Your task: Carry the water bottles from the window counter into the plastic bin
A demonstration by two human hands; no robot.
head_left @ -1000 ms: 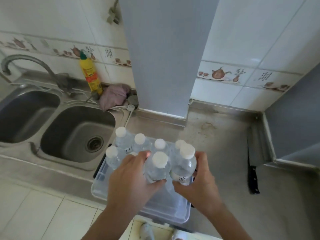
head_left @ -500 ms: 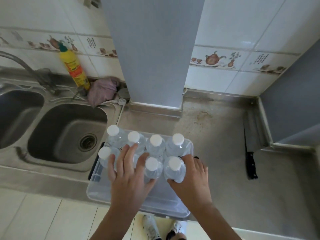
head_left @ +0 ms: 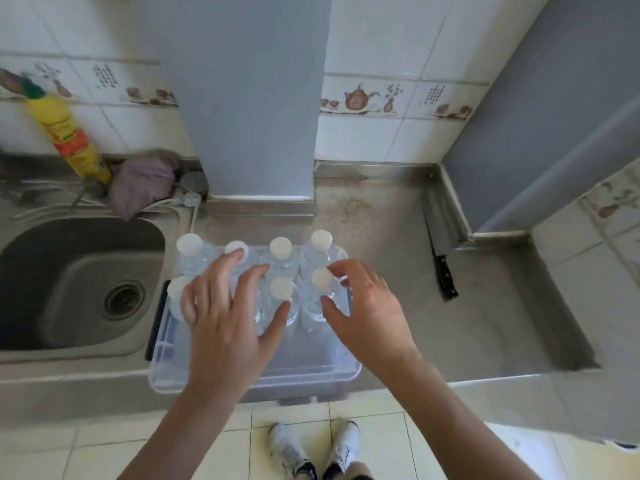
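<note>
On the steel counter (head_left: 398,271) beside the sink (head_left: 69,282), both spread hands, left hand (head_left: 228,306) and right hand (head_left: 367,306), hover over bottles (head_left: 282,258).

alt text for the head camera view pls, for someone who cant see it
Two hands, left and right, hover open over white-capped water bottles standing in a clear plastic bin on a steel counter, beside a sink.

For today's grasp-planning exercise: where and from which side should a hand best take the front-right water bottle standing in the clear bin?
Probably by the neck just under the white cap of the front-right bottle, coming straight down from above. It stands upright, packed against neighbouring bottles and near the bin wall, so its sides are poorly reachable, while the cap end is exposed. The right hand hovers there, fingers spread.
</note>
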